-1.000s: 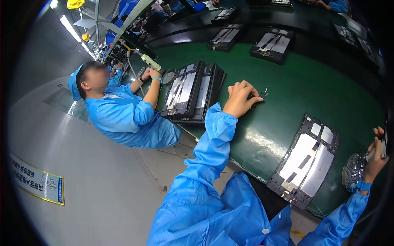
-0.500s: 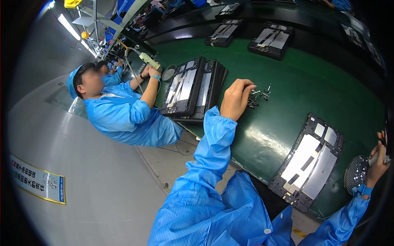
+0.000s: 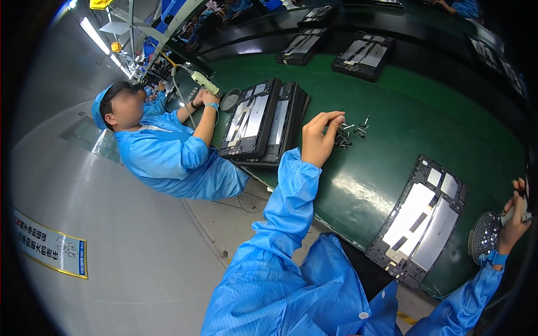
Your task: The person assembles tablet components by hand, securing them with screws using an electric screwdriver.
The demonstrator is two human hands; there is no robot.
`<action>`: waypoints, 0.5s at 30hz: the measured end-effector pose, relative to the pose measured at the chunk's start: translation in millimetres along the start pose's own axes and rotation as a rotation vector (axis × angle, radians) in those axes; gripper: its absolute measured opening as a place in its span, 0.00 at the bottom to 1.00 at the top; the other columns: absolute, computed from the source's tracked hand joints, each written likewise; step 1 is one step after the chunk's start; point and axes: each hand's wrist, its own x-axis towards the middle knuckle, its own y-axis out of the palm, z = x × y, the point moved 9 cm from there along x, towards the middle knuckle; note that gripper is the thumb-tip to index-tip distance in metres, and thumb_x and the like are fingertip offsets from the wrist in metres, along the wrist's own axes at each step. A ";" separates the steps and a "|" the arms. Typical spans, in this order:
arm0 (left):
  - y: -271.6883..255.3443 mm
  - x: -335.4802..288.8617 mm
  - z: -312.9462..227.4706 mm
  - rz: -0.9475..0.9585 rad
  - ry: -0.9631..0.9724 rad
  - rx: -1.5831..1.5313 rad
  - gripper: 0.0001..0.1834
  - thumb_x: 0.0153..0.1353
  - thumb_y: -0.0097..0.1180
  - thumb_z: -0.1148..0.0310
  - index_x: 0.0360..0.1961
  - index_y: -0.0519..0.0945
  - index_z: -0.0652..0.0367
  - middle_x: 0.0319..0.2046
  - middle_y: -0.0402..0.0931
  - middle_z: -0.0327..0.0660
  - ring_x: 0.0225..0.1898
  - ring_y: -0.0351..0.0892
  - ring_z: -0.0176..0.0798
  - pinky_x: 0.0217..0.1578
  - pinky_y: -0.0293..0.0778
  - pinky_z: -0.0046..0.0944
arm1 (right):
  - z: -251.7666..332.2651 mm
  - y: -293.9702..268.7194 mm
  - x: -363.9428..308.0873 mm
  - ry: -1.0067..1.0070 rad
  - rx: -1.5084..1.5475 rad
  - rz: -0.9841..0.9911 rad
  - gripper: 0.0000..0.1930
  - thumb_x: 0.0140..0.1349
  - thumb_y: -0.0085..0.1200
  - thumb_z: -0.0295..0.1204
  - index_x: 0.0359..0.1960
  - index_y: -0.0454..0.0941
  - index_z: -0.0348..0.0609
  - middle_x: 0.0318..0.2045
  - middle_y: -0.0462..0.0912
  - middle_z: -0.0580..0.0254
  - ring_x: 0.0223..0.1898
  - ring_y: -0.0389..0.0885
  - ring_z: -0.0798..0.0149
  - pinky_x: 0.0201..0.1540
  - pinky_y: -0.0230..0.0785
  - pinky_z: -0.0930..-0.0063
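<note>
My left hand [image 3: 319, 139] hovers over the green bench, its thumb and forefinger pinched together beside a loose pile of small black and silver parts [image 3: 354, 130]. Whatever lies between the fingertips is too small to make out. At the far right my right hand [image 3: 513, 227] is closed around a pale-handled tool [image 3: 509, 215], partly cut off by the picture's dark rim. Below that hand sits a round dish [image 3: 485, 238] of small shiny pieces, probably screws. A flat black device housing with silver panels [image 3: 419, 221] lies between my hands, close to the bench's front edge.
Left of my left hand, similar housings [image 3: 252, 120] are stacked. A co-worker [image 3: 162, 140] in blue holds a pale power screwdriver [image 3: 204, 83] near another round dish [image 3: 230, 99]. More housings [image 3: 364, 55] lie along the dark strip beyond the green bench surface [image 3: 414, 123].
The housings at the back have shifted slightly left. My left fingertips have moved a little left, still pinched. My right hand keeps its grip on the tool.
</note>
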 end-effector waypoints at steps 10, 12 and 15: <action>69.5 4.2 -43.8 0.327 -0.175 -0.494 0.12 0.70 0.56 0.72 0.51 0.81 0.66 0.45 0.85 0.48 0.46 0.84 0.37 0.48 0.78 0.34 | 59.3 36.5 -5.7 0.039 0.069 -0.106 0.15 0.61 0.55 0.23 0.49 0.82 0.32 0.41 0.87 0.57 0.24 0.77 0.75 0.27 0.67 0.81; 110.7 3.1 -69.5 0.558 -0.195 -0.500 0.12 0.69 0.58 0.69 0.49 0.84 0.65 0.45 0.84 0.43 0.46 0.82 0.33 0.46 0.76 0.32 | 61.4 42.2 -6.4 0.058 0.138 -0.092 0.13 0.59 0.55 0.22 0.45 0.82 0.30 0.39 0.87 0.53 0.21 0.76 0.74 0.23 0.67 0.79; 153.8 2.5 -87.9 0.707 -0.168 -0.415 0.12 0.69 0.59 0.69 0.47 0.86 0.64 0.44 0.84 0.42 0.43 0.80 0.32 0.45 0.75 0.30 | 69.6 31.3 -8.1 0.067 0.135 -0.120 0.13 0.57 0.54 0.22 0.43 0.83 0.30 0.36 0.88 0.55 0.19 0.77 0.74 0.20 0.68 0.79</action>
